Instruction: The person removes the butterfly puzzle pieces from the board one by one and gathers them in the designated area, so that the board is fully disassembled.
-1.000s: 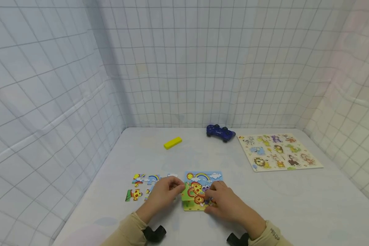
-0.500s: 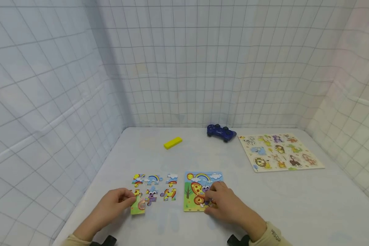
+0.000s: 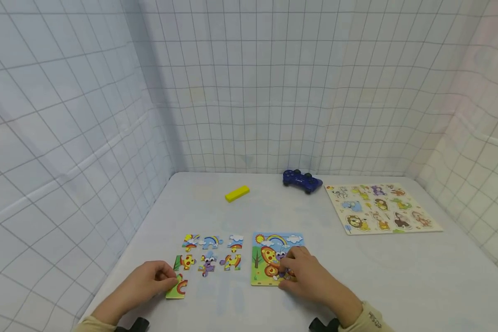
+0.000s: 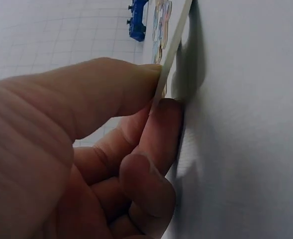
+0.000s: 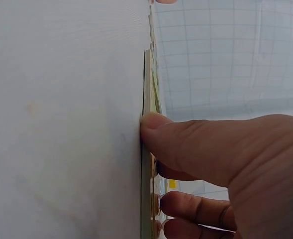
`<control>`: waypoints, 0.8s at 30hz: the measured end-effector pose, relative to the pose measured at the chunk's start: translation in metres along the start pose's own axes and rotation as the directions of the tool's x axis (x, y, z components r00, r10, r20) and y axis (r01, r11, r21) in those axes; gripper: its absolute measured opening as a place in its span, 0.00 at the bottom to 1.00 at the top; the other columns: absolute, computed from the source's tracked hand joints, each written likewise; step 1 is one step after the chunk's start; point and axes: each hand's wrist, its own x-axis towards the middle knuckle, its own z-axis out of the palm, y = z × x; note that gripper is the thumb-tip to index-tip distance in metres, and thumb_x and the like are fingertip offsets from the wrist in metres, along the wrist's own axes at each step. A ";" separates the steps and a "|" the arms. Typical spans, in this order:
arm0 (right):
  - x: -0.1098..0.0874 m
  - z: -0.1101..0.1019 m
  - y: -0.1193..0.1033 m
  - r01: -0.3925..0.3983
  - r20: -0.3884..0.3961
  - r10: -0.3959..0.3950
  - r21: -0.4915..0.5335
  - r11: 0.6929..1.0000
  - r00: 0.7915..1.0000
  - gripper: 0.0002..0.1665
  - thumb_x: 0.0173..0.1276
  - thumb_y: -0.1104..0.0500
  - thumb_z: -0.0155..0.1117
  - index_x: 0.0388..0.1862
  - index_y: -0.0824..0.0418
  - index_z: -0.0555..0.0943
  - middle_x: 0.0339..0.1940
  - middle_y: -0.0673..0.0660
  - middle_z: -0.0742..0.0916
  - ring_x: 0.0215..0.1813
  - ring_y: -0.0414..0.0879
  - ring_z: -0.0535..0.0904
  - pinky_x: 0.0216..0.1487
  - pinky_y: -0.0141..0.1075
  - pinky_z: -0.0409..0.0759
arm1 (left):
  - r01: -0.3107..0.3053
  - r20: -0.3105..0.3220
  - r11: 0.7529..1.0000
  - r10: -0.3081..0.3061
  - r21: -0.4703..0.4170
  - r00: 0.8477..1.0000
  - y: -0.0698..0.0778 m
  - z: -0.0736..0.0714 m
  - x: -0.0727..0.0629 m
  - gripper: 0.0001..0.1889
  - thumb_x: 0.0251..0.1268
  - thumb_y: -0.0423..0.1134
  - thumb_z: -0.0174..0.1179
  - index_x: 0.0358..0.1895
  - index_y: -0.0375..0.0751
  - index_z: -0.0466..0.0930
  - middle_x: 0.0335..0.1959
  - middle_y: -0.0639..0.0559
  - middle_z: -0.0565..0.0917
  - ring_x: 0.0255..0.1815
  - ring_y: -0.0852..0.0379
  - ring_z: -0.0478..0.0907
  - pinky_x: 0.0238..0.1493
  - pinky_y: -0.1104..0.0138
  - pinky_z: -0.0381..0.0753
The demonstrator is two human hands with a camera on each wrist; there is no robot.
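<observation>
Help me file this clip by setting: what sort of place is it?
Probably a makeshift tabletop booth, perhaps for recording: grid-patterned white sheeting stands behind and on both sides of a white tabletop, where jigsaw pieces and a blue game controller lie.

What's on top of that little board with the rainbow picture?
The person's right hand rests on the rainbow board, whose uncovered part shows a printed sun, rainbow, tree and spotted wing. Whatever lies under the hand, towards the near right corner, is covered.
</observation>
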 end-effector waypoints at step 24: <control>0.001 -0.001 0.000 -0.005 0.017 0.005 -0.007 1.000 1.000 0.10 0.64 0.48 0.77 0.38 0.45 0.83 0.41 0.43 0.73 0.49 0.41 0.66 0.43 0.36 0.66 | 0.014 -0.156 0.926 0.049 0.378 0.987 0.053 0.024 0.002 0.12 0.61 0.44 0.74 0.32 0.54 0.76 0.23 0.63 0.75 0.23 0.62 0.69 0.25 0.65 0.67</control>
